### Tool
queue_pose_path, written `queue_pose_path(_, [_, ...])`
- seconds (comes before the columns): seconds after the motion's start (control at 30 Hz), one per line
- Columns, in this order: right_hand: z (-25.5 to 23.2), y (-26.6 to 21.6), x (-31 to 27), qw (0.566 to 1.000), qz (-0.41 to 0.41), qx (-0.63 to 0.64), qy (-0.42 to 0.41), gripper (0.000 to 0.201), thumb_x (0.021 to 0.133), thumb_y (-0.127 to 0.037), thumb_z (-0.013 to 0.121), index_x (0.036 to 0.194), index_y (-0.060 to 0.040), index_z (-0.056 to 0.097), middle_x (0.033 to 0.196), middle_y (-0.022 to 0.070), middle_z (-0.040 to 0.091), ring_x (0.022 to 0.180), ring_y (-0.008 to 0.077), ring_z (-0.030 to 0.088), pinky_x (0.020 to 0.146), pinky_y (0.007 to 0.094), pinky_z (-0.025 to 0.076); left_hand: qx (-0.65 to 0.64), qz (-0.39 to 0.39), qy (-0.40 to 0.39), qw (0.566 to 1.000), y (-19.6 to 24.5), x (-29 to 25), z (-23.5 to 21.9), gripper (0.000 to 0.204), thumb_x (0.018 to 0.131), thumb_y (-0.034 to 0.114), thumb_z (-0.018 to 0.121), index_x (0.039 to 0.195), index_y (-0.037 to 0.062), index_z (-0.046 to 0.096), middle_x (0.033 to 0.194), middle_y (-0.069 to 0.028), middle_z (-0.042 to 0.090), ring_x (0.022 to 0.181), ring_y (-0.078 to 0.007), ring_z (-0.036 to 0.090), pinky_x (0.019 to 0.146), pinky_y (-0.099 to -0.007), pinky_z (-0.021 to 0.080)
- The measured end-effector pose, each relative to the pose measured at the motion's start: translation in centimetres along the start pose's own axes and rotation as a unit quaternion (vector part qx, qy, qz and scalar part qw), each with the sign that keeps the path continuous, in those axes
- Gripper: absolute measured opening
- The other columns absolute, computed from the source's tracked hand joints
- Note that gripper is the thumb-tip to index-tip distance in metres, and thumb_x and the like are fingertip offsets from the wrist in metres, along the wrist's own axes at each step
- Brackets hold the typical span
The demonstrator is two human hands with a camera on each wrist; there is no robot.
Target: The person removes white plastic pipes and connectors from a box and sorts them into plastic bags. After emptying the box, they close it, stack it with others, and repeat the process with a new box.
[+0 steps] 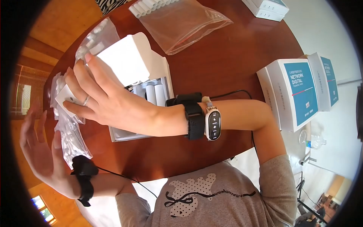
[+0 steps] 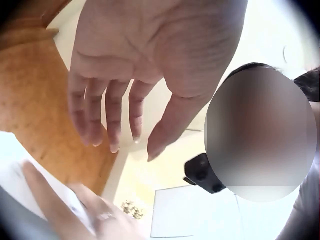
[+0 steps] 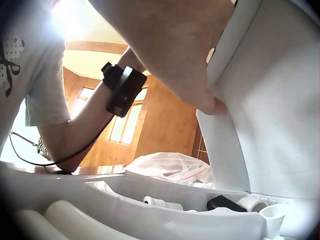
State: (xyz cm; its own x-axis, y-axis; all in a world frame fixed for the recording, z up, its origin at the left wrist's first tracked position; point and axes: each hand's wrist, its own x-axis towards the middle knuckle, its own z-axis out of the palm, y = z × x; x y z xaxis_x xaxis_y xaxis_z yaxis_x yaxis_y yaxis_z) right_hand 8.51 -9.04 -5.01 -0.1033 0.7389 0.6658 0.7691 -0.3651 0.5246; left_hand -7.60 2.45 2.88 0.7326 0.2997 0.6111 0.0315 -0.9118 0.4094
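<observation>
In the head view the right hand [image 1: 113, 98] reaches across a white box [image 1: 170, 75] and grips its raised lid [image 1: 121, 62], fingers spread along it and thumb near a side flap [image 1: 68, 99]. The right wrist view shows the thumb of the right hand [image 3: 175, 55] against the inner face of the lid [image 3: 280, 115]. White cylinders [image 3: 75, 222] and a black piece [image 3: 226, 203] lie in the box. The left hand [image 1: 43, 155] is raised left of the box, holding nothing; its fingers hang loosely bent in the left wrist view.
Plastic bags of white pieces [image 1: 72, 140] lie along the table's left edge. A clear bag [image 1: 177, 26] with white tubes [image 1: 145, 7] is at the back. Blue and white boxes [image 1: 302, 90] stand on the right, with more boxes [image 1: 266, 9] at the back right. Cables run from both wrists.
</observation>
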Motion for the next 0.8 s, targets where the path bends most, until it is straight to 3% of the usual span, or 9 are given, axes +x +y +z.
queue_pose_path(0.07, [0.0,0.0,0.0,1.0,-0.001,-0.007,-0.006,0.055,0.087,-0.033,0.051,0.139,-0.0224,0.037,0.134,0.013,0.043,0.123,0.0377,0.04,0.106,0.0607,0.023,0.054,-0.021,-0.042,0.997,-0.9,0.3,-0.7,0.061,0.077,0.003,0.066,0.131,-0.0046,0.038,0.13,-0.0219,0.045,0.122,-0.0336,0.045,0.103,-0.0481,0.036])
queue_pose_path(0.1, [-0.1,-0.1,0.1,1.0,0.0,-0.003,-0.007,0.055,0.087,-0.033,0.052,0.139,-0.0223,0.037,0.133,0.0134,0.043,0.123,0.0376,0.041,0.106,0.0606,0.023,0.023,-0.061,-0.092,0.994,-1.3,0.4,-0.5,0.068,0.073,0.003,0.068,0.133,-0.0022,0.038,0.134,-0.0152,0.043,0.124,-0.0285,0.043,0.107,-0.0452,0.033])
queue_pose_path(0.2, [-0.1,-0.3,0.3,1.0,0.007,0.015,-0.01,0.056,0.086,-0.031,0.053,0.139,-0.022,0.037,0.133,0.0144,0.043,0.123,0.0375,0.041,0.106,0.0603,0.023,-0.003,-0.145,-0.169,0.975,-3.1,0.8,0.0,0.069,0.069,0.002,0.069,0.132,0.0003,0.041,0.133,-0.013,0.045,0.122,-0.0257,0.045,0.108,-0.0422,0.032])
queue_pose_path(0.33, [0.1,-0.8,0.5,0.999,0.027,0.044,-0.002,0.055,0.085,-0.03,0.054,0.137,-0.0214,0.04,0.132,0.015,0.044,0.123,0.0376,0.041,0.106,0.06,0.024,-0.01,-0.161,-0.178,0.971,-4.0,2.0,1.7,0.065,0.066,-0.002,0.063,0.128,0.0022,0.047,0.126,-0.0125,0.051,0.119,-0.0224,0.047,0.103,-0.0355,0.035])
queue_pose_path(0.5, [0.8,-0.7,0.7,0.993,0.048,0.101,0.024,0.052,0.083,-0.028,0.056,0.133,-0.0196,0.045,0.13,0.0159,0.046,0.123,0.0383,0.04,0.104,0.0624,0.025,-0.04,-0.186,-0.156,0.969,-4.0,2.5,2.4,0.059,0.067,-0.003,0.063,0.124,0.0014,0.05,0.124,-0.0142,0.053,0.117,-0.021,0.048,0.098,-0.0324,0.039])
queue_pose_path(0.6, [1.6,1.5,0.1,0.956,0.052,0.274,0.092,0.046,0.08,-0.026,0.058,0.124,-0.0176,0.053,0.128,0.0159,0.048,0.124,0.0359,0.04,0.099,0.0658,0.028,-0.01,-0.124,-0.126,0.984,-4.6,2.6,2.2,0.056,0.068,-0.002,0.066,0.122,0.0005,0.051,0.124,-0.0149,0.053,0.111,-0.0198,0.052,0.094,-0.032,0.041])
queue_pose_path(0.67, [2.8,4.3,-0.5,0.953,0.076,0.265,0.123,0.043,0.077,-0.024,0.061,0.119,-0.0171,0.057,0.124,0.0136,0.052,0.122,0.0321,0.042,0.093,0.0659,0.031,-0.004,-0.085,-0.084,0.993,-4.9,2.6,2.1,0.05,0.068,0.003,0.071,0.115,-0.0007,0.055,0.112,-0.0137,0.059,0.096,-0.0177,0.058,0.089,-0.0305,0.044])
queue_pose_path(0.73, [5.3,7.3,-1.8,0.971,0.123,0.198,0.048,0.037,0.077,-0.02,0.063,0.113,-0.0156,0.057,0.109,0.0136,0.059,0.111,0.0329,0.049,0.088,0.0579,0.037,0.078,-0.104,-0.034,0.991,-4.1,2.6,2.0,0.041,0.073,0.01,0.071,0.11,-0.0006,0.058,0.097,-0.0113,0.063,0.085,-0.016,0.059,0.083,-0.027,0.044])
queue_pose_path(0.8, [6.2,10.0,-1.8,0.935,0.245,0.247,0.071,0.024,0.081,-0.016,0.061,0.105,-0.0113,0.059,0.086,0.0122,0.062,0.088,0.0297,0.058,0.077,0.0456,0.044,0.07,-0.13,0.027,0.989,-4.8,2.7,1.5,0.033,0.077,0.015,0.07,0.106,0.0012,0.063,0.088,-0.0085,0.065,0.083,-0.0135,0.059,0.078,-0.0243,0.044])
